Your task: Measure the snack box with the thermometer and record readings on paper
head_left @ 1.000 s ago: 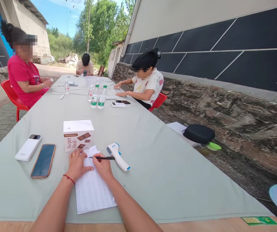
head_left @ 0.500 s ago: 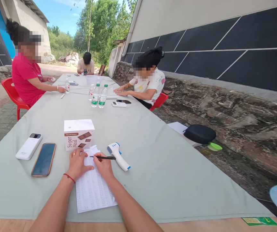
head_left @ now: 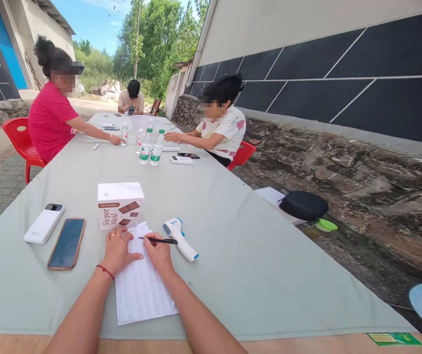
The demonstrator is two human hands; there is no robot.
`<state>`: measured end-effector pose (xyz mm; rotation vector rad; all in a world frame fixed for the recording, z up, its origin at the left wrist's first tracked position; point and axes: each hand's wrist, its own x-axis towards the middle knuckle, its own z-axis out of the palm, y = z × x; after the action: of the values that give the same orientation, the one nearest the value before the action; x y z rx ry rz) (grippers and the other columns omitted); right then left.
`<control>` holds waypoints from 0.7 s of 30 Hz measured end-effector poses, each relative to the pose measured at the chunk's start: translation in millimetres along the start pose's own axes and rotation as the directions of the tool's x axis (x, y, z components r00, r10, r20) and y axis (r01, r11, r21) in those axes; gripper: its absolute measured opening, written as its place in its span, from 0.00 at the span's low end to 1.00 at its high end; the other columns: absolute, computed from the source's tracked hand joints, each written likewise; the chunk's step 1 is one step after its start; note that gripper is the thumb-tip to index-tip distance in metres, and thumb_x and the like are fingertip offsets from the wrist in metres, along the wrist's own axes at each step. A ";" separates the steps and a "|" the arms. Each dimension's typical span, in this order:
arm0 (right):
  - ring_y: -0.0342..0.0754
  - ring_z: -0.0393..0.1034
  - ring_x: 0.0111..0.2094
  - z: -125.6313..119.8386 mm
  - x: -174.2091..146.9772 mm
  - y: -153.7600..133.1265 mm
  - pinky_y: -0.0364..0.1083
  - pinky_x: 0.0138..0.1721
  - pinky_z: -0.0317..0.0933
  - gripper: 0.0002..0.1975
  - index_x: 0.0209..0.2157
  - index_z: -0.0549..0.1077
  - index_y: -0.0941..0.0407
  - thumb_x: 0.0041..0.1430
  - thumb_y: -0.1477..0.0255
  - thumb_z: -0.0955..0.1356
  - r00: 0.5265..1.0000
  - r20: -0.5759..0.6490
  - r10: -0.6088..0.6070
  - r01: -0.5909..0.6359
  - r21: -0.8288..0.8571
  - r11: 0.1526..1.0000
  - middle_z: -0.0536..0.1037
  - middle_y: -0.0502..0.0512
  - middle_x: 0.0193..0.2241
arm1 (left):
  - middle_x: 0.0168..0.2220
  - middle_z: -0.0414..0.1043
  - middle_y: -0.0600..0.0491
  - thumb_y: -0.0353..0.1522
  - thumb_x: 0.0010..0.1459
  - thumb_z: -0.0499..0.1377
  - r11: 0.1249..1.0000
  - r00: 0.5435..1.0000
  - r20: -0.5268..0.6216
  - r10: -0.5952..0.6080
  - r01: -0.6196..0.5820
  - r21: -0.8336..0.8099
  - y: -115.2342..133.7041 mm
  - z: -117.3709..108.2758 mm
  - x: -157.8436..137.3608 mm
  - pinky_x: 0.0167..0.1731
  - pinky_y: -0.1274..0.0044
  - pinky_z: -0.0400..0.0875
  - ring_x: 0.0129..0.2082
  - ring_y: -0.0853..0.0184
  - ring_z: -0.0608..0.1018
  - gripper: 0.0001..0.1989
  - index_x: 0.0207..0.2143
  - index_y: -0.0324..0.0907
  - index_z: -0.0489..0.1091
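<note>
A sheet of paper (head_left: 142,295) covered in small rows of writing lies in front of me on the cloth-covered table. My left hand (head_left: 118,250) rests on its upper left part, fingers spread, beside the base of a white and brown "Su-per Meal" box (head_left: 120,206). Held in my right hand (head_left: 158,253) is a black pen (head_left: 164,240), its tip over the upper part of the paper. Just right of that hand lies a white infrared thermometer (head_left: 181,239).
A phone (head_left: 66,244) and a white power bank (head_left: 44,223) lie to the left. Several water bottles (head_left: 145,147) stand farther up the table (head_left: 269,275). People sit at the left, right and far end. A black case (head_left: 304,205) is off the right side.
The person in pink has leaned in and slid a small bottle rightward. The person in the white patterned shirt has shifted left. My pen has moved very slightly right; my left hand stays put.
</note>
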<state>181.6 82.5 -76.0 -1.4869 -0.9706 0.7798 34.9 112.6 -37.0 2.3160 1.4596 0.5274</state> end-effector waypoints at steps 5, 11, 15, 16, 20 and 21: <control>0.47 0.66 0.25 0.5 0.2 2.2 0.45 0.31 0.61 0.08 0.25 0.72 0.53 0.46 0.64 0.65 0.999 0.030 -0.017 0.017 -0.015 1.000 0.73 0.47 0.21 | 0.52 0.65 0.45 0.38 0.37 0.74 1.000 1.000 0.010 -0.010 0.010 -0.004 2.8 -3.0 0.1 0.56 0.56 0.57 0.55 0.49 0.68 0.25 0.38 0.43 0.71; 0.46 0.65 0.23 -0.2 -0.5 0.5 0.45 0.29 0.60 0.07 0.24 0.70 0.53 0.46 0.65 0.65 1.000 0.000 -0.027 0.027 -0.037 0.999 0.72 0.47 0.20 | 0.52 0.65 0.45 0.38 0.38 0.74 1.000 1.000 0.021 -0.012 0.012 0.017 2.3 -3.2 0.0 0.56 0.57 0.57 0.55 0.50 0.68 0.25 0.39 0.43 0.71; 0.47 0.68 0.28 -2.5 0.9 2.3 0.46 0.33 0.64 0.10 0.30 0.72 0.54 0.51 0.64 0.64 0.991 -0.067 -0.117 0.118 0.003 0.993 0.76 0.50 0.26 | 0.52 0.65 0.45 0.38 0.39 0.74 1.000 1.000 0.025 -0.010 0.009 0.013 3.0 -4.6 -0.5 0.56 0.57 0.57 0.56 0.50 0.68 0.26 0.40 0.43 0.71; 0.48 0.69 0.31 -3.2 1.6 3.4 0.47 0.35 0.65 0.11 0.32 0.73 0.54 0.52 0.64 0.63 0.986 -0.085 -0.145 0.145 -0.002 0.989 0.77 0.52 0.29 | 0.52 0.65 0.45 0.38 0.39 0.74 1.000 1.000 0.022 -0.006 0.006 0.010 2.9 -4.7 -0.6 0.56 0.57 0.57 0.56 0.50 0.68 0.25 0.40 0.43 0.71; 0.50 0.71 0.37 -6.4 3.4 6.5 0.49 0.42 0.65 0.11 0.36 0.73 0.54 0.55 0.68 0.61 0.958 -0.128 -0.257 0.241 -0.125 0.962 0.77 0.53 0.35 | 0.52 0.66 0.46 0.37 0.39 0.73 1.000 1.000 0.014 0.000 0.000 0.005 0.7 -3.3 -0.7 0.56 0.57 0.57 0.55 0.51 0.69 0.24 0.39 0.43 0.70; 0.50 0.70 0.38 -7.1 3.5 6.7 0.49 0.43 0.65 0.11 0.36 0.73 0.54 0.56 0.69 0.61 0.943 -0.131 -0.308 0.286 -0.161 0.945 0.76 0.54 0.35 | 0.52 0.67 0.46 0.37 0.40 0.73 1.000 1.000 0.005 0.006 -0.006 0.004 -0.1 -2.8 -0.5 0.56 0.57 0.58 0.54 0.51 0.69 0.23 0.38 0.43 0.70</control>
<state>190.4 82.3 -81.5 -1.4519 -1.1176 0.3785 33.2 112.4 -34.7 2.3237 1.4526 0.5206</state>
